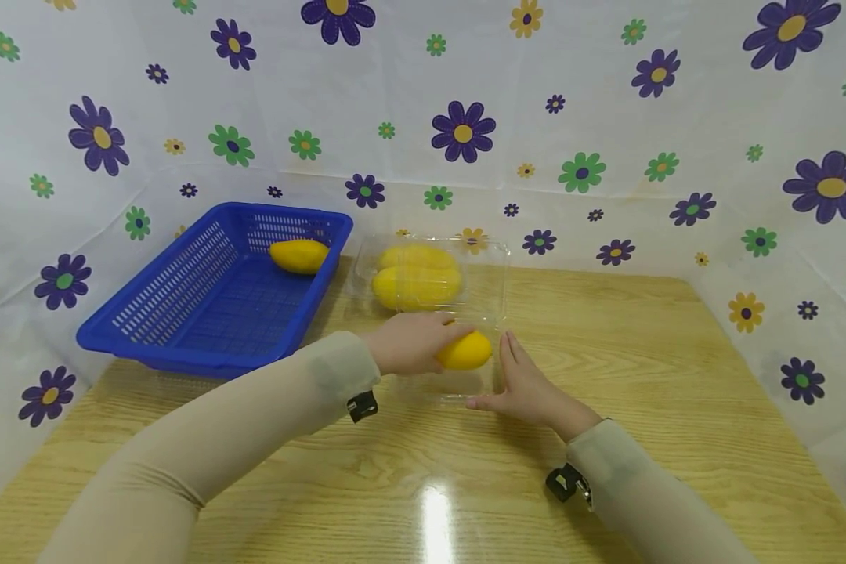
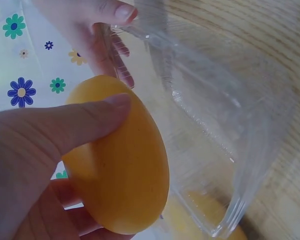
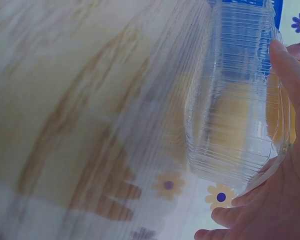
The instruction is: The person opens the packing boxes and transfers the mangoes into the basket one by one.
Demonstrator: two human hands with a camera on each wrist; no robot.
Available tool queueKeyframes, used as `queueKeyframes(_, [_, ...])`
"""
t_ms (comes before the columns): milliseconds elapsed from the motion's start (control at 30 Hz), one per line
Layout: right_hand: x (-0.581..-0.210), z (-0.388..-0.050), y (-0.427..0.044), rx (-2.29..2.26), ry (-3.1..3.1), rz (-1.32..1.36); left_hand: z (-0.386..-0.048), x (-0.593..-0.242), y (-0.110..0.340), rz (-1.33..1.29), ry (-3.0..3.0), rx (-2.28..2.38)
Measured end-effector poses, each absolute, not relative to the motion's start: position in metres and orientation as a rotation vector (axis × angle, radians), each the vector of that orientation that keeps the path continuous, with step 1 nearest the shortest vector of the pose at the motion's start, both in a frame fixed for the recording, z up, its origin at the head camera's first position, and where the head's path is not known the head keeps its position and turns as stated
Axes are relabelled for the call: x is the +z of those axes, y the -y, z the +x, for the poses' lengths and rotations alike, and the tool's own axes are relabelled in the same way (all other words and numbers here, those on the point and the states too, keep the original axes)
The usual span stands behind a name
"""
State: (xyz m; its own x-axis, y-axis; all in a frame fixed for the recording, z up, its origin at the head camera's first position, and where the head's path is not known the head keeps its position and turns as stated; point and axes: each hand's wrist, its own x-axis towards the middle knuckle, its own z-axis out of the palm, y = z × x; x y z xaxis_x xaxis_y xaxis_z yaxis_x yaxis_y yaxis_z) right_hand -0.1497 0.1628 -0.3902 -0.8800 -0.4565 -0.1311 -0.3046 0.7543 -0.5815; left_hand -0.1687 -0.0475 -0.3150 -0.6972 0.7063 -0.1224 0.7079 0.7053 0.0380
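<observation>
My left hand [image 1: 412,342] holds a smooth yellow mango [image 2: 120,160] with its thumb across the near side and its fingers beneath. The fruit is above the front part of a clear plastic clamshell container [image 3: 230,125], which stands on the table. At the container's front right corner my right hand [image 1: 532,392] touches the plastic, thumb on the front wall and fairly straight fingers along the right side. Behind the left hand, more yellow mangoes [image 1: 419,286] show through clear plastic; whether they lie inside this same container I cannot tell.
A blue slotted basket [image 1: 233,313] stands at the left with another yellow mango [image 1: 299,256] near its right wall. The wooden table [image 1: 627,345] meets a white flowered cloth [image 1: 409,78] at the back and sides.
</observation>
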Motion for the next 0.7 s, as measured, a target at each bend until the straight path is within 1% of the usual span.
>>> queueKeyframes(400, [-0.390, -0.150, -0.163, -0.828, -2.676, -0.587, -0.167, -0.305, 0.050, 1.119, -2.805, -0.059])
queueKeyframes(700, [-0.390, -0.149, -0.164, -0.841, -2.663, -0.563, -0.166, -0.293, 0.054, 1.119, -2.803, 0.021])
